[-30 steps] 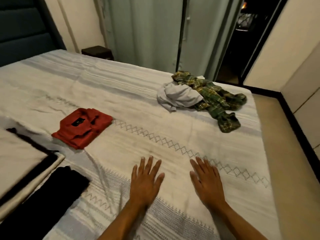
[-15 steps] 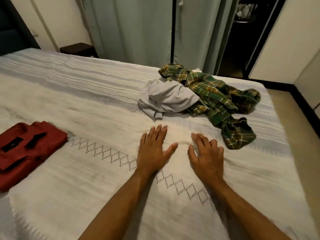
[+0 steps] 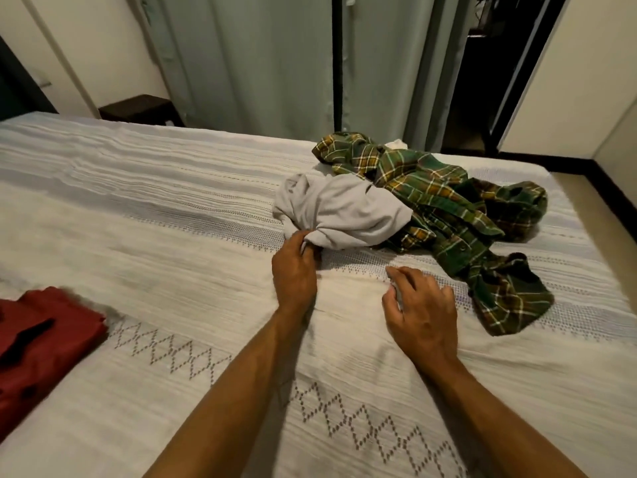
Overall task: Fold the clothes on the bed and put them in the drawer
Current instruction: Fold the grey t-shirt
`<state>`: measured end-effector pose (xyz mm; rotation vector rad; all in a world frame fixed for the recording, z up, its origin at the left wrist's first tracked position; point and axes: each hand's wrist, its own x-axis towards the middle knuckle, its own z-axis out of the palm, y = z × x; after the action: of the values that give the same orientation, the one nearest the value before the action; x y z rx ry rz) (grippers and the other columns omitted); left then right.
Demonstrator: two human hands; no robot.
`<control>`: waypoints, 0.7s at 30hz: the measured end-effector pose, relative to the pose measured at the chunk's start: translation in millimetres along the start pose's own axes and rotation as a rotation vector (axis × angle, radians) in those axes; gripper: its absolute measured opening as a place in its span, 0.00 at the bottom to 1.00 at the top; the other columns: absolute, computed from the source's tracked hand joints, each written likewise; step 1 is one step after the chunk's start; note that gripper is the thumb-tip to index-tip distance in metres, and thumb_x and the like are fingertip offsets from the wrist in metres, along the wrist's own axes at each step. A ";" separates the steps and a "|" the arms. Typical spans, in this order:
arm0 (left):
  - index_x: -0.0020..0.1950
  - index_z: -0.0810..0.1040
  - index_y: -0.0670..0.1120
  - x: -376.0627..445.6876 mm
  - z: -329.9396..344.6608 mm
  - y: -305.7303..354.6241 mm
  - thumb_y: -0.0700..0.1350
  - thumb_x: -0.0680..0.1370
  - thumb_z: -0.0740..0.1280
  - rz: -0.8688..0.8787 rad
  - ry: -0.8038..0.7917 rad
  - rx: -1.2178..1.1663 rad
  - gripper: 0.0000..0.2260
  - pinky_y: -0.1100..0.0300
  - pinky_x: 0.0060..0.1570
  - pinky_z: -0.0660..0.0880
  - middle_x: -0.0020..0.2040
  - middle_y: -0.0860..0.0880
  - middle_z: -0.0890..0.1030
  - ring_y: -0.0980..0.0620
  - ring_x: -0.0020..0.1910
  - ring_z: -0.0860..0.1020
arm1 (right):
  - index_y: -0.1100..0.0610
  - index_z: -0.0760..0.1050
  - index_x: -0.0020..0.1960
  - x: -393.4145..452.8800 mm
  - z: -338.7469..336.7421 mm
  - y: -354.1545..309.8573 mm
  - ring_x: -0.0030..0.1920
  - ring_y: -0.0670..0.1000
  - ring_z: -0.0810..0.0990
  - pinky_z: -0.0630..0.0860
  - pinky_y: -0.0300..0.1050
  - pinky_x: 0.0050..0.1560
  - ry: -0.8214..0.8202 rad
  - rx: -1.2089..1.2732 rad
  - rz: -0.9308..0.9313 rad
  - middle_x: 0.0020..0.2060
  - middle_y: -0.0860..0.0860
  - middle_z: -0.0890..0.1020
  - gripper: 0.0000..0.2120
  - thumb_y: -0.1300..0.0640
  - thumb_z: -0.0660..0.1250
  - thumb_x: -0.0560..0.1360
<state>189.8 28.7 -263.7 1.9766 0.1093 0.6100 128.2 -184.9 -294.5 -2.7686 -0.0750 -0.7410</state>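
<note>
The left hand point(image 3: 293, 270) is pinching the near edge of the crumpled grey garment point(image 3: 341, 212) on the bed point(image 3: 172, 219). The right hand point(image 3: 422, 307) is hovering loosely curled beside it. The green plaid shirt point(image 3: 458, 208) is lying bunched against the grey one, and the folded red shirt point(image 3: 41, 346) is sitting well apart.

A bedroom in a home. Under both hands spreads a wide bed point(image 3: 172, 215) with a white woven cover point(image 3: 344, 408) patterned with diamond stitching. Beyond the hands, loose clothes lie crumpled on it: a grey top point(image 3: 344, 208) and a green plaid shirt point(image 3: 448, 208) just beside it. Far to the left of the hands sits a folded red shirt point(image 3: 44, 343). Past the bed, ahead of the hands, pale green curtains point(image 3: 258, 63) hang to the floor. A small dark side table point(image 3: 138, 108) stands ahead and to the left, against a cream wall point(image 3: 86, 46). Ahead and to the right, a dark doorway point(image 3: 482, 81) opens off the room.
</note>
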 end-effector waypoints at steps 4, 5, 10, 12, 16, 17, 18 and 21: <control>0.43 0.76 0.40 -43.6 -41.4 4.5 0.49 0.87 0.61 -0.188 -0.111 -0.199 0.18 0.59 0.28 0.75 0.27 0.45 0.76 0.52 0.25 0.76 | 0.53 0.75 0.70 -9.3 -7.1 -2.8 0.49 0.53 0.76 0.71 0.53 0.49 -0.015 -0.013 0.043 0.58 0.52 0.82 0.20 0.52 0.67 0.79; 0.42 0.74 0.38 -61.0 -57.7 8.7 0.52 0.87 0.61 -0.232 -0.153 -0.250 0.21 0.60 0.27 0.74 0.26 0.44 0.75 0.51 0.24 0.75 | 0.54 0.74 0.71 -17.7 -14.9 -7.7 0.50 0.55 0.76 0.71 0.54 0.50 -0.022 -0.008 0.076 0.57 0.52 0.82 0.21 0.50 0.68 0.79; 0.41 0.77 0.42 -154.6 -138.0 44.3 0.58 0.83 0.62 -0.321 -0.376 -0.342 0.22 0.58 0.31 0.75 0.27 0.45 0.74 0.51 0.27 0.74 | 0.55 0.66 0.78 -91.4 -73.6 -28.6 0.57 0.58 0.77 0.75 0.57 0.57 -0.151 0.173 0.176 0.63 0.57 0.80 0.34 0.45 0.72 0.77; 0.43 0.82 0.48 -194.1 -171.1 58.3 0.55 0.85 0.62 -0.216 -0.480 -0.268 0.17 0.62 0.35 0.74 0.30 0.52 0.79 0.55 0.30 0.77 | 0.51 0.61 0.81 -126.4 -103.5 -40.1 0.59 0.57 0.78 0.78 0.56 0.58 -0.187 0.312 0.118 0.69 0.56 0.76 0.37 0.47 0.72 0.77; 0.55 0.85 0.44 -271.9 -215.1 93.3 0.58 0.83 0.60 -0.023 -0.764 0.008 0.21 0.55 0.50 0.77 0.49 0.47 0.86 0.48 0.50 0.83 | 0.46 0.61 0.82 -187.0 -168.7 -61.3 0.61 0.61 0.80 0.80 0.52 0.59 -0.369 0.338 0.056 0.71 0.58 0.74 0.37 0.49 0.72 0.77; 0.55 0.85 0.44 -298.2 -229.6 106.4 0.58 0.82 0.60 -0.029 -0.792 -0.016 0.21 0.54 0.51 0.76 0.50 0.46 0.86 0.47 0.50 0.83 | 0.45 0.65 0.80 -207.7 -193.3 -67.4 0.63 0.59 0.80 0.78 0.46 0.61 -0.405 0.354 0.060 0.71 0.57 0.75 0.32 0.47 0.70 0.79; 0.54 0.85 0.47 -321.1 -242.9 116.0 0.57 0.83 0.61 -0.036 -0.825 -0.054 0.17 0.55 0.50 0.77 0.49 0.49 0.86 0.49 0.50 0.83 | 0.44 0.67 0.78 -226.7 -211.9 -69.7 0.64 0.58 0.80 0.75 0.42 0.62 -0.438 0.384 0.047 0.71 0.55 0.77 0.27 0.46 0.67 0.80; 0.52 0.83 0.58 -365.6 -286.4 133.2 0.50 0.86 0.63 -0.019 -0.744 -0.055 0.09 0.62 0.44 0.76 0.44 0.62 0.84 0.61 0.44 0.82 | 0.48 0.74 0.74 -254.9 -271.9 -66.1 0.63 0.59 0.80 0.76 0.46 0.61 -0.580 0.288 -0.048 0.68 0.56 0.78 0.23 0.50 0.63 0.80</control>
<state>-284.2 76.8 -183.5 2.0236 -0.3420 -0.1586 -232.1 -190.9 -178.7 -2.6102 -0.3324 0.0829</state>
